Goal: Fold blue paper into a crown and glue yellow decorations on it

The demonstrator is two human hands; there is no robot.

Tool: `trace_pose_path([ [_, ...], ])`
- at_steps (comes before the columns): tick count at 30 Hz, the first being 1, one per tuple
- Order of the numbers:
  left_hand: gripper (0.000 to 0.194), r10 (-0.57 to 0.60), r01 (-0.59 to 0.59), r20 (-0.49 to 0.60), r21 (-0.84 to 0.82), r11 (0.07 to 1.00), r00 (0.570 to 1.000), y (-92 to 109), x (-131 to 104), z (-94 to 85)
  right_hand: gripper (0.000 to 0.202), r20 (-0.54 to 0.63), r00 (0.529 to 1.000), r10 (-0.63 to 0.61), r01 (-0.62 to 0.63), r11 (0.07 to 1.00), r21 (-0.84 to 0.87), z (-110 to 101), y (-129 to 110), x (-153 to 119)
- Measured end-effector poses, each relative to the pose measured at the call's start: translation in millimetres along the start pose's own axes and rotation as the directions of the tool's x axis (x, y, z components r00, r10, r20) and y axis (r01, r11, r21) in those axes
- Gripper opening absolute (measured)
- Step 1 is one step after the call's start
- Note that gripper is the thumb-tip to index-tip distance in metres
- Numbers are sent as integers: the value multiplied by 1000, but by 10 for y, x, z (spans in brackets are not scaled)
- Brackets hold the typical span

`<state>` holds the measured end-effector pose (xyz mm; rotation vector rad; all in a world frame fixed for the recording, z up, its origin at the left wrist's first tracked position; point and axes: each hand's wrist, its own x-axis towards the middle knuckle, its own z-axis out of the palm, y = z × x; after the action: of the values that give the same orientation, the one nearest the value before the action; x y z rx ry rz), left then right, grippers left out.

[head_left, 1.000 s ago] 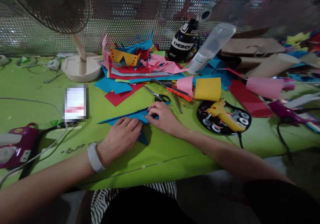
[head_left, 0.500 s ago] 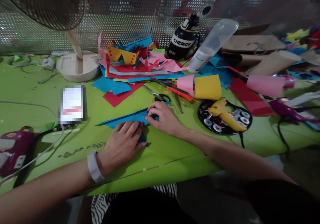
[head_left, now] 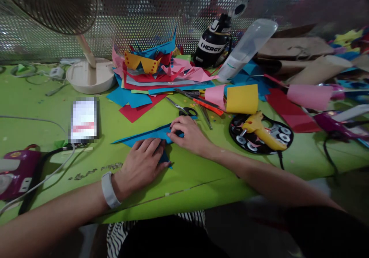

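Observation:
A folded piece of blue paper (head_left: 137, 136) lies on the green tabletop in front of me, with a narrow strip creased along its far edge. Pressing on its near side is my left hand (head_left: 142, 165), its fingers laid flat across the paper. My right hand (head_left: 188, 136) has its thumb and fingers curled together at the right part of the paper, closed on it. Both palms hide some of the sheet. Just beyond the right hand are black-handled scissors (head_left: 184, 109).
A yellow glue gun (head_left: 263, 133) rests on a black palette-shaped tray (head_left: 240, 146) at right. Coloured paper cut-outs (head_left: 144, 62), a black bottle (head_left: 211, 45) and a clear bottle (head_left: 249, 48) stand behind. A fan base (head_left: 100, 77), phone (head_left: 84, 118) and purple power strip (head_left: 30, 162) are at left.
The view has shifted very slightly. Both hands stay in nearly the same place on the blue paper, and nothing has been let go.

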<state>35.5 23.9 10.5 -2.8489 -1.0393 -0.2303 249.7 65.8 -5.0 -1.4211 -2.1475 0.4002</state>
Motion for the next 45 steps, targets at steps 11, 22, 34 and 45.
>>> trace_pose_path([
  [11, 54, 35, -35, -8, -1, 999, 999, -20, -25, 65, 9, -38, 997, -62, 59, 996, -65, 8, 4, -9],
  [22, 56, 50, -49, -58, 18, 999, 997, -30, -20, 78, 23, -141, 970, -196, 150, 947, -285, -37, -84, -72],
  [34, 54, 46, -45, -65, 20, 999, 997, -26, -24, 82, 40, 24, 937, -348, 334, 877, -345, -38, -52, -77],
  [45, 54, -6, 5, -16, -38, 999, 1000, -20, -30, 74, 38, 59, 925, -375, 373, 867, -331, -22, -14, -86],
])
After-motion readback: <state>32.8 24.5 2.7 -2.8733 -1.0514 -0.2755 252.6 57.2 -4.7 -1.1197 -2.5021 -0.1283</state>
